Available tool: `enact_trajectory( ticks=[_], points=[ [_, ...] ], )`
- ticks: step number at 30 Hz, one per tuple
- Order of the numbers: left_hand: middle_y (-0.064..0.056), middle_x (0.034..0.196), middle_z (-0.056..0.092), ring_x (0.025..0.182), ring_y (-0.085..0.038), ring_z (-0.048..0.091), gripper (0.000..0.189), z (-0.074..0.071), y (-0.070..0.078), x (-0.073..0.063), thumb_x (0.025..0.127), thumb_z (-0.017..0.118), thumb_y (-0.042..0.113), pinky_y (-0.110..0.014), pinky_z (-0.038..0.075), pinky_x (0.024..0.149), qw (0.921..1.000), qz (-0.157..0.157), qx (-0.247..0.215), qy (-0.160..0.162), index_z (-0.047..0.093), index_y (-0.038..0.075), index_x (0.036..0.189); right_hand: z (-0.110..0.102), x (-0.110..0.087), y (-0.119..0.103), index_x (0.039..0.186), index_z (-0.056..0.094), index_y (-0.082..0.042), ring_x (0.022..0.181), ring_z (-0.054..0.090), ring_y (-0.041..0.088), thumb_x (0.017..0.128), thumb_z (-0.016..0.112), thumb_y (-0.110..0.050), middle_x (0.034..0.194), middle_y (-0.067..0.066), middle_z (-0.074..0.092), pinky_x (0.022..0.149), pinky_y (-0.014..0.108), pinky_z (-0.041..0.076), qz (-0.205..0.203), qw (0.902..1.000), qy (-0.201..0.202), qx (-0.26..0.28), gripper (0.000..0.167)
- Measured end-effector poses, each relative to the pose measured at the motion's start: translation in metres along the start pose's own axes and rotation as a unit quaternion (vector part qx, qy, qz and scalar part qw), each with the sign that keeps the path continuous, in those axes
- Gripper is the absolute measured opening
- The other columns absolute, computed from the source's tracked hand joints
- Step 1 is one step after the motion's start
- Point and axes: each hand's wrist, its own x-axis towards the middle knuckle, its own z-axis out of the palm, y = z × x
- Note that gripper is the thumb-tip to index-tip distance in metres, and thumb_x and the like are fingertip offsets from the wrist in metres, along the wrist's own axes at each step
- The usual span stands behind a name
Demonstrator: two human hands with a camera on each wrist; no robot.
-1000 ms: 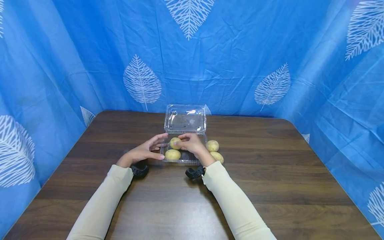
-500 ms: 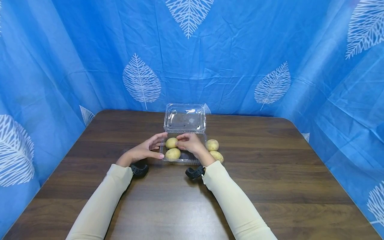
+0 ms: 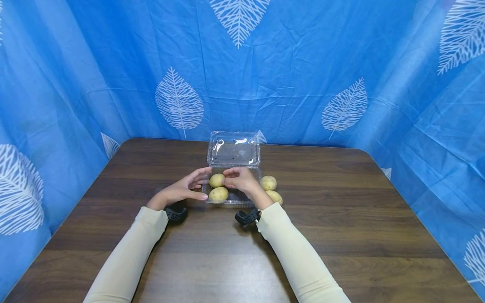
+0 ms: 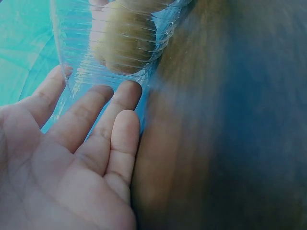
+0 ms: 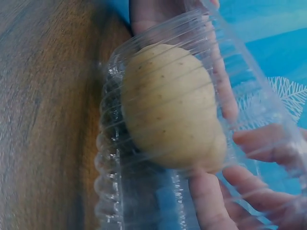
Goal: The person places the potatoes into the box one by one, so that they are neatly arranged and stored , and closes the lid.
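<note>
A clear plastic clamshell box lies with its lid raised behind it. Inside, at the left end, are two potatoes: a near potato and a far potato. My right hand reaches in over the box, thumb and fingertips pinching the far potato's right end. In the right wrist view the near potato shows through the ribbed wall. My left hand spans the box's left end, thumb at the near corner. In the left wrist view its extended fingers come up to the side wall.
Just right of the box, two more potatoes lie on the brown wooden table: a rounder potato and a nearer potato partly behind the right wrist. A blue leaf-print curtain encloses the table's back and sides.
My right hand has shifted the far potato slightly left, lining it up behind the near potato; over the last half second it stays there. The left hand stays at the box's end.
</note>
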Motion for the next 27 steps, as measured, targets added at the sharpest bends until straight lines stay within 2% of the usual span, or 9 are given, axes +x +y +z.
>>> enact_trajectory(
  ticks=[4,9,14,18,27],
  points=[
    [-0.028,0.176,0.016,0.159,-0.053,0.022,0.104,0.000,0.000,0.000,0.095,0.084,0.023,-0.068,0.020,0.128,1.0000,0.000,0.002,0.001,0.017,-0.003,0.169,-0.003,-0.002,-0.002,0.134,0.061,0.020,0.115,0.072,0.040,0.099,0.068,0.011,0.129,0.034,0.067,0.097,0.035,0.061,-0.006,0.9999,-0.010,0.005,0.038],
    [-0.028,0.177,0.016,0.159,-0.053,0.022,0.104,0.001,0.000,0.000,0.095,0.084,0.024,-0.068,0.020,0.128,1.0000,0.000,0.003,0.001,0.017,-0.003,0.170,-0.008,-0.007,-0.005,0.136,0.060,0.020,0.125,0.067,0.044,0.099,0.068,0.009,0.132,0.035,0.067,0.100,0.036,0.061,-0.022,0.9993,-0.028,-0.012,0.039],
    [-0.028,0.177,0.015,0.159,-0.053,0.022,0.105,0.000,0.001,0.000,0.095,0.084,0.024,-0.068,0.020,0.128,1.0000,0.000,0.002,0.001,0.016,-0.003,0.170,-0.014,-0.011,-0.004,0.139,0.060,0.018,0.127,0.066,0.043,0.100,0.068,0.006,0.135,0.034,0.066,0.102,0.038,0.060,-0.055,0.9969,-0.050,-0.027,0.041],
    [-0.028,0.177,0.015,0.159,-0.054,0.022,0.104,0.000,0.001,-0.001,0.095,0.083,0.022,-0.069,0.020,0.127,1.0000,0.001,0.000,0.000,0.016,-0.003,0.170,-0.019,-0.015,-0.003,0.140,0.059,0.017,0.123,0.068,0.037,0.100,0.068,0.004,0.136,0.032,0.067,0.104,0.038,0.059,-0.077,0.9943,-0.065,-0.033,0.044],
    [-0.028,0.176,0.015,0.159,-0.053,0.022,0.105,0.000,0.000,0.000,0.094,0.084,0.023,-0.068,0.020,0.128,1.0000,0.000,0.002,0.001,0.017,-0.003,0.170,-0.032,-0.025,-0.001,0.139,0.062,0.014,0.114,0.071,0.029,0.097,0.073,0.002,0.134,0.030,0.069,0.103,0.038,0.058,-0.105,0.9909,-0.065,-0.053,0.045]
  ],
)
